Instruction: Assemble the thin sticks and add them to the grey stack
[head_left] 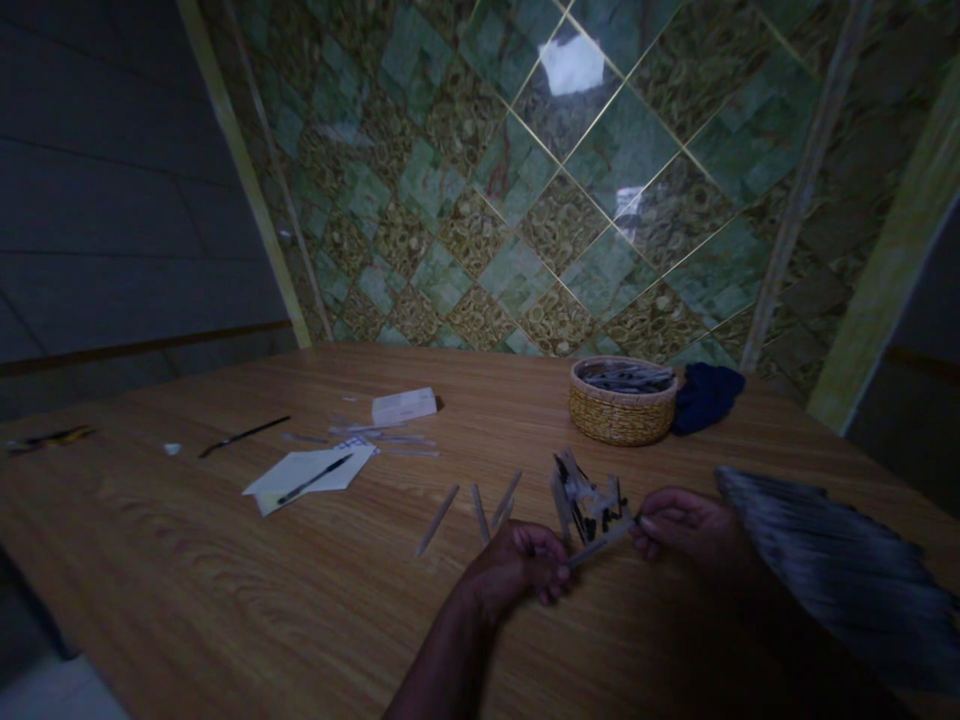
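A slim translucent pen [602, 544] stretches between my two hands, low over the table. My left hand [517, 565] pinches its near left end, and my right hand [679, 525] has its fingers closed at the dark right end. Just behind it lies a loose heap of clear pen barrels and small black parts [589, 500], too blurred to tell apart. Left of the heap, several pale thin strips [437, 520] lie separately on the wood. Beside my right forearm a wide pile of dark, pen-like sticks [832, 560] is spread out, partly hidden by the arm.
A woven basket [622, 415] full of slim sticks stands at the back right, with dark blue cloth [707, 395] against it. Further left are a white box [405, 405], papers [307, 475] bearing a black pen [315, 478], and a thin dark stick [244, 436]. A tiled wall [487, 200] rises behind.
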